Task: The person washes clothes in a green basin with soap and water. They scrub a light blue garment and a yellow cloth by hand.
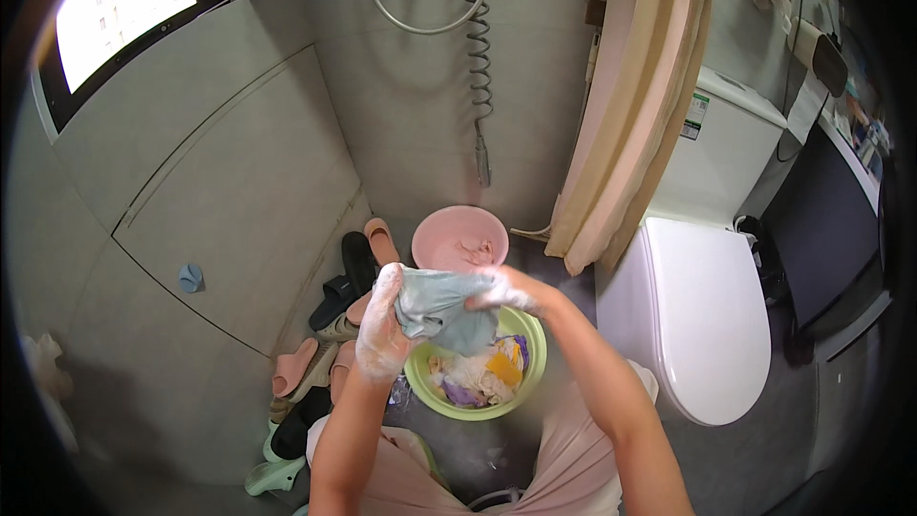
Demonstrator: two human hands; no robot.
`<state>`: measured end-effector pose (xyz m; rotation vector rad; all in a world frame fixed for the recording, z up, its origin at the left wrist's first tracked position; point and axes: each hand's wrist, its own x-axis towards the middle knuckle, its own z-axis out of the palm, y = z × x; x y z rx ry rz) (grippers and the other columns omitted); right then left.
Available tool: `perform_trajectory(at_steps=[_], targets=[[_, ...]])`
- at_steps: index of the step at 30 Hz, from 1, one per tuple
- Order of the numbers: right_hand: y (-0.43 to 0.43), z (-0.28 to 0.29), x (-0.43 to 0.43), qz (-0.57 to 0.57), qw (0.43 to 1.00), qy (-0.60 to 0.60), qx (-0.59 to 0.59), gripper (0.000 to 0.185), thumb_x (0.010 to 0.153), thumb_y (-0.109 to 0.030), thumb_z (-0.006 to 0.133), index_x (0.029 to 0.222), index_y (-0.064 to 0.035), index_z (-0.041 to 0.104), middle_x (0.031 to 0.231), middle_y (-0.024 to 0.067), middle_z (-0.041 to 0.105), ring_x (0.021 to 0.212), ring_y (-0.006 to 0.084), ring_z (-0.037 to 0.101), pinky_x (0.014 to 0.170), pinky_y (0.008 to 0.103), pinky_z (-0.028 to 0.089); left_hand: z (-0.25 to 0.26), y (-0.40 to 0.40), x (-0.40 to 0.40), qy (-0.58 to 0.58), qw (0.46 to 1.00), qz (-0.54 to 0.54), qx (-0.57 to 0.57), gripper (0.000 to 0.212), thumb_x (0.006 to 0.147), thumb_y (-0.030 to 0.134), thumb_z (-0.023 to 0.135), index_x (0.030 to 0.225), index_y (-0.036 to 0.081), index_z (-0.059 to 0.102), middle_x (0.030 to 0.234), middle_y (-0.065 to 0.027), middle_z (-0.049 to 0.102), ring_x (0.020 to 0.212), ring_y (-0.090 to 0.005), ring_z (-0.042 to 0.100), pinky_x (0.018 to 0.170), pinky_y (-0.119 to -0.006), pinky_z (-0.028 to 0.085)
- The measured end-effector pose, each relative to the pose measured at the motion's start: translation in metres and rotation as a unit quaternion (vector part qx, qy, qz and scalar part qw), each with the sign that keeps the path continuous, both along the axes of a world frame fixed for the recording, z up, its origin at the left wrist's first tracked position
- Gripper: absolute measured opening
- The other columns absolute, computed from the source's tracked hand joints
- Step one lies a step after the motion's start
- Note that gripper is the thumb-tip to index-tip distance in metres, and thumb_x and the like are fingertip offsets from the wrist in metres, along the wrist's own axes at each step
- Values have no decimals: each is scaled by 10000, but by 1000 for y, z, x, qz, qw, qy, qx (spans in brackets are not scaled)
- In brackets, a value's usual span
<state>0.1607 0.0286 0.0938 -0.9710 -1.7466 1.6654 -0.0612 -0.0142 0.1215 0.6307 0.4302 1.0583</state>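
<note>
A light blue-grey piece of cloth is stretched between my two hands, which are covered in white suds. My left hand grips its left end, and my right hand grips its right upper edge. Below the cloth stands a pale green basin on the floor, partly hidden by it. Inside the basin lies a heap of wet-looking laundry in cream, purple and yellow-orange. Just beyond my hands sits a pink basin with a small pinkish cloth in it.
Slippers and clogs line the wall at left. A white toilet with its lid down stands at right. A peach shower curtain hangs beside it. A coiled hose with a sprayer hangs on the back wall.
</note>
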Motion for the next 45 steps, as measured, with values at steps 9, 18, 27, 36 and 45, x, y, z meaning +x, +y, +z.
perform_trajectory(at_steps=[9, 18, 27, 36, 45], targets=[[-76, -7, -105, -232, 916, 81, 317, 454, 751, -157, 683, 1165, -78, 514, 975, 107, 602, 903, 192, 610, 795, 324, 480, -120, 24, -6, -158, 972, 56, -162, 284, 964, 394, 477, 1058, 137, 555, 833, 17, 544, 765, -111, 566, 658, -259, 496], [-28, -40, -64, -349, 788, -143, 487, 132, 757, -208, 645, 715, -83, 638, 669, 131, 625, 636, 283, 628, 539, 385, 487, -83, 4, 48, -35, 999, -39, 15, 293, 988, 367, 417, 1132, 126, 502, 1010, 3, 559, 886, -96, 584, 779, -274, 495], [-18, -55, -54, -329, 775, -152, 517, 94, 676, -145, 641, 624, -81, 596, 575, 134, 583, 513, 299, 595, 487, 402, 456, -32, -15, 64, -52, 982, 21, -180, 256, 994, 301, 399, 1100, 121, 547, 891, -5, 595, 848, -125, 592, 759, -274, 477], [-26, -54, -70, -306, 805, -191, 471, 116, 717, -162, 626, 650, -68, 613, 624, 146, 605, 551, 324, 605, 486, 426, 450, -61, -9, 54, -135, 985, -104, -38, 228, 973, 318, 433, 1007, 143, 576, 912, 1, 623, 857, -105, 617, 778, -260, 494], [-51, -80, -100, -249, 790, -130, 544, 168, 708, -235, 656, 673, -76, 613, 611, 145, 595, 582, 342, 615, 503, 434, 452, -161, 33, 29, -119, 989, -85, -11, 280, 972, 344, 388, 846, 133, 522, 744, -9, 508, 656, -139, 518, 626, -292, 454]])
